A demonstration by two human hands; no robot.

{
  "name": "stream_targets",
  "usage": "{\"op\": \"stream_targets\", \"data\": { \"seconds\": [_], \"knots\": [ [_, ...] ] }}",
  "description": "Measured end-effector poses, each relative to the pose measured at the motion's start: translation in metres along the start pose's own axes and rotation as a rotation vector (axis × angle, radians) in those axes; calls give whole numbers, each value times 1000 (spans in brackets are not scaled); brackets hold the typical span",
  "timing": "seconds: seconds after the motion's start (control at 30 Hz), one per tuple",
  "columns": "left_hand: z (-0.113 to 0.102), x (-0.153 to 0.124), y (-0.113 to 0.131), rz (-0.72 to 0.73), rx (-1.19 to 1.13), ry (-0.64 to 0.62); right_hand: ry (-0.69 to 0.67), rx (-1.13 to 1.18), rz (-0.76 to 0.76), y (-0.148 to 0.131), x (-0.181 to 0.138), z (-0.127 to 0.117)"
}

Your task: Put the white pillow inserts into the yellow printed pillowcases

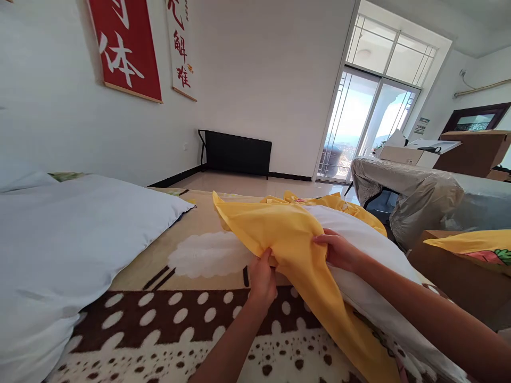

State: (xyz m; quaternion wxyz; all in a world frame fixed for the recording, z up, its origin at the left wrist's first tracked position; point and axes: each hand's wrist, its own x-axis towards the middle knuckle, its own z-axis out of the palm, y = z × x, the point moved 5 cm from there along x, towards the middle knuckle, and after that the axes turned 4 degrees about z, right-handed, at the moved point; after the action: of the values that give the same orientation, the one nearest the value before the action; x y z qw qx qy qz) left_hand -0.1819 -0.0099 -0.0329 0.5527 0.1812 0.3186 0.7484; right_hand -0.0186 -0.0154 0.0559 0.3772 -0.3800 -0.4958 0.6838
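Observation:
A yellow pillowcase (293, 226) lies partly over one end of a white pillow (361, 229), and a long fold of it trails toward me. My left hand (263, 279) is closed with thumb and fingers pinching the pillowcase at its near side. On the right, my right hand (339, 251) also grips the yellow cloth where it meets the white pillow. Some of its fingers are hidden, and whether it also holds the pillow underneath I cannot tell. More yellow fabric (339, 202) is bunched behind the pillow.
A patterned blanket (191, 314) spreads beneath everything. Another white pillow (96, 234) lies at the left. To the right are a cardboard box (443, 271), yellow printed cloth (471, 242) and a plastic-covered table (403, 175). A black folded frame (237, 153) leans against the far wall.

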Motion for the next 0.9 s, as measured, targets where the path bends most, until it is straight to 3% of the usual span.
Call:
{"op": "stream_targets", "data": {
  "seconds": [0.1,0.27,0.43,0.6,0.77,0.9],
  "knots": [
    [-9,22,31,20,-47,91,-140,22,35,6,-6,8],
    [-52,56,59,-52,45,310,-235,44,40,27,-12,27],
    [-86,60,62,9,254,492,-177,28,100,24,5,43],
    [-74,54,58,38,279,414,-36,-50,100,-10,57,59],
    [-65,61,56,62,167,353,214,-250,74,-41,97,29],
    [-88,69,59,60,190,439,299,-391,86,-39,93,-35]
  ]
}}
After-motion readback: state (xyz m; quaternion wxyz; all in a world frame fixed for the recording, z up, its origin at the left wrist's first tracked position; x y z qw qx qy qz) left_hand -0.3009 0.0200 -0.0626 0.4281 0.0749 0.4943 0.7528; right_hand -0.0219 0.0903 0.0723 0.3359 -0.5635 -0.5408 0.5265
